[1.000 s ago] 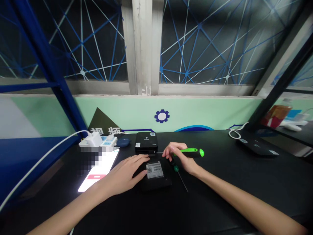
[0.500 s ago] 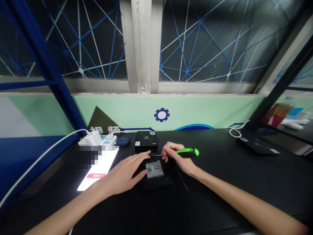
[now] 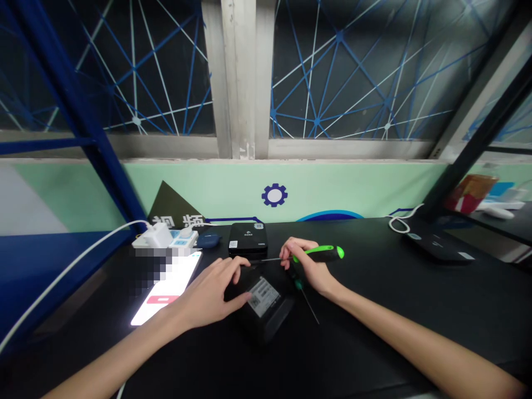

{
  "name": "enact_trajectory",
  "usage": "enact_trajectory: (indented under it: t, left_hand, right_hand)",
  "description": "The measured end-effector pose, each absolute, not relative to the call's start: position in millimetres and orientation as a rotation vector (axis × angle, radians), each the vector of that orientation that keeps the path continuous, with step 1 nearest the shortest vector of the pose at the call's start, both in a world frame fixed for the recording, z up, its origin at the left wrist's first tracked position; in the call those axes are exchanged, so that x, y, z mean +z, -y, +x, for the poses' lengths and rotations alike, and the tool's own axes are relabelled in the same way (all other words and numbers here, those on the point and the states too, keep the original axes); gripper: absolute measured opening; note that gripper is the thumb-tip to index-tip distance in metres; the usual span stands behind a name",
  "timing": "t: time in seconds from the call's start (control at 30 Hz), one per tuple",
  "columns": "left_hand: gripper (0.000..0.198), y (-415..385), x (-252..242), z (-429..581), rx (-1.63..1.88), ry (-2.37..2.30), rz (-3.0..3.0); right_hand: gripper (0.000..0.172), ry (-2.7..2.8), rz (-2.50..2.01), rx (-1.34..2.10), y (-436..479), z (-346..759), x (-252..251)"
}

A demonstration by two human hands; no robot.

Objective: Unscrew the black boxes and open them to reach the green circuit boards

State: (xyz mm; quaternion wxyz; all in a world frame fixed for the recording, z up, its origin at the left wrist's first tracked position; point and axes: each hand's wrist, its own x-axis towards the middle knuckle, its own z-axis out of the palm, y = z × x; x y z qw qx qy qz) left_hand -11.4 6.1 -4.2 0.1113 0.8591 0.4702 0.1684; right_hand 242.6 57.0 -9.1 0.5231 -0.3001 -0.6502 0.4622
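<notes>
A small flat black box (image 3: pixel 277 317) with a white label (image 3: pixel 264 296) on its upper face lies turned at an angle on the black table before me. My left hand (image 3: pixel 214 291) grips its left side, thumb on the edge by the label and fingers curled at the far corner. Between the fingers of my right hand (image 3: pixel 306 265) is a green and black screwdriver (image 3: pixel 322 252). Its shaft points left, with the tip close to my left fingertips and the box's far edge. A second, thin screwdriver (image 3: pixel 308 305) with a dark green handle lies under my right hand.
Behind the box sits another black box (image 3: pixel 248 239). To the left are a lit phone (image 3: pixel 170 288), a power strip (image 3: pixel 143 241) with a white charger (image 3: pixel 160 235), and a dark blue case (image 3: pixel 208 240). A flat black device (image 3: pixel 438 248) with a white cable (image 3: pixel 399 223) lies right.
The labelled box has turned and tilted, its near end swinging toward me. My left fingers have curled in more. My right hand and the screwdriver have shifted slightly right and up.
</notes>
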Motion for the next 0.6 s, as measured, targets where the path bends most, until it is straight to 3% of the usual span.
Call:
enact_trajectory:
  t: [0.6]
  left_hand:
    - [0.045,-3.6,-5.1,-10.1,0.358,-1.509,2.577]
  right_hand:
    - [0.053,1.42,-0.751,1.102,-55.3,251.6,-0.9]
